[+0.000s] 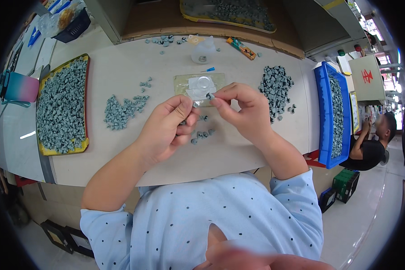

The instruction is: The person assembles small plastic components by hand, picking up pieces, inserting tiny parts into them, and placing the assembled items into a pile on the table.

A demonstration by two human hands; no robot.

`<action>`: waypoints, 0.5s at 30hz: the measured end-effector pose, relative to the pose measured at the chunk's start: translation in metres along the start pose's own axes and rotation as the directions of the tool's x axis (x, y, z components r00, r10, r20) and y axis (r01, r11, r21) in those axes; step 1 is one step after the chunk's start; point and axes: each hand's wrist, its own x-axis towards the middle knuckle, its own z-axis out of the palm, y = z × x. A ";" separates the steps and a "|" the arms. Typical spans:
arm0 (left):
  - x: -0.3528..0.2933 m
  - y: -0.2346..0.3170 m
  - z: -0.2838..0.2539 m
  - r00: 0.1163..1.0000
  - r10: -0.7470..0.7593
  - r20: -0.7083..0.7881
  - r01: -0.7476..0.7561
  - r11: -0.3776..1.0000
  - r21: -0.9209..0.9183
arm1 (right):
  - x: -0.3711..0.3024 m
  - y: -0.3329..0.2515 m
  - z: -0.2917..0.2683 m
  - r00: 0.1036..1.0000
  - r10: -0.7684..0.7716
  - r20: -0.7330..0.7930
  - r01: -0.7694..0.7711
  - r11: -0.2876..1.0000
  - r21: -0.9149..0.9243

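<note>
My left hand (pixel 171 123) is closed, thumb pressed on the forefinger, with a small grey-green piece at its tip and more pieces partly hidden under its curled fingers. Just to its right, my right hand (pixel 245 108) pinches another small grey-green piece (pixel 210 96) between thumb and forefinger. Both hands are close together over the near edge of a flat, clear-wrapped pad (pixel 180 83), which bears a small round clear dish (pixel 203 82). Between my hands and body lie several loose pieces (pixel 204 134) on the white table.
A yellow tray (pixel 85 143) full of pieces stands left, a blue bin (pixel 325 153) right. Piles of pieces (pixel 121 112) flank my hands. Beyond the pad are a blue needle tip (pixel 210 69), a clear bottle (pixel 203 49) and an orange-green tube (pixel 242 48). A person (pixel 371 144) sits far right.
</note>
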 end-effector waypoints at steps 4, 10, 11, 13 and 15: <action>-0.001 -0.002 0.002 0.999 -0.042 -0.027 0.041 0.999 -0.033 | 0.000 -0.001 0.012 0.947 -0.321 0.000 0.314 0.925 -0.212; -0.004 -0.003 0.000 0.999 -0.025 -0.036 0.025 1.000 0.011 | 0.008 0.002 0.016 0.743 -0.659 0.120 0.635 0.637 -0.436; -0.004 -0.003 0.000 0.999 -0.016 -0.043 0.016 1.000 0.014 | 0.008 0.001 0.017 0.713 -0.687 0.137 0.660 0.592 -0.463; -0.004 -0.005 -0.003 0.999 0.004 -0.041 -0.003 0.999 0.036 | 0.009 0.003 0.020 0.690 -0.709 0.144 0.671 0.552 -0.494; -0.005 -0.006 -0.005 0.999 0.023 -0.039 -0.021 0.998 0.057 | 0.009 0.004 0.022 0.667 -0.730 0.152 0.680 0.513 -0.524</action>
